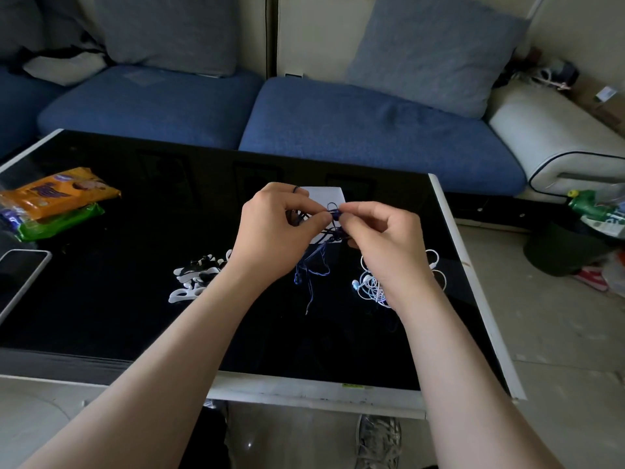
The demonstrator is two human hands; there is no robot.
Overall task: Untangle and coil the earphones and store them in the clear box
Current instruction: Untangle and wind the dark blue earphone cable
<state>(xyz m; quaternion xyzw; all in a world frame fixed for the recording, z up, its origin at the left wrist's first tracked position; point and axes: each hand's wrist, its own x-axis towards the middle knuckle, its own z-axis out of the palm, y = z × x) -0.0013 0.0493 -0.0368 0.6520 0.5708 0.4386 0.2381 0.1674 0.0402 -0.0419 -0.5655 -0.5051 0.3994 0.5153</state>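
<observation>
Both the left grip [274,231] and right grip [385,235] pinch the tangled blue earphones [316,257]; cord dangling.

Nothing here can be read. The orange packet [57,192] carries a blue oval badge and dark print, too blurred to make out. A small yellow sticker [353,386] sits on the near edge of the table [304,396], too tiny to tell.

The room is dim with soft daylight, the shiny black table [101,299] looks very dark with faint reflections, and the picture bends at its edges.
</observation>
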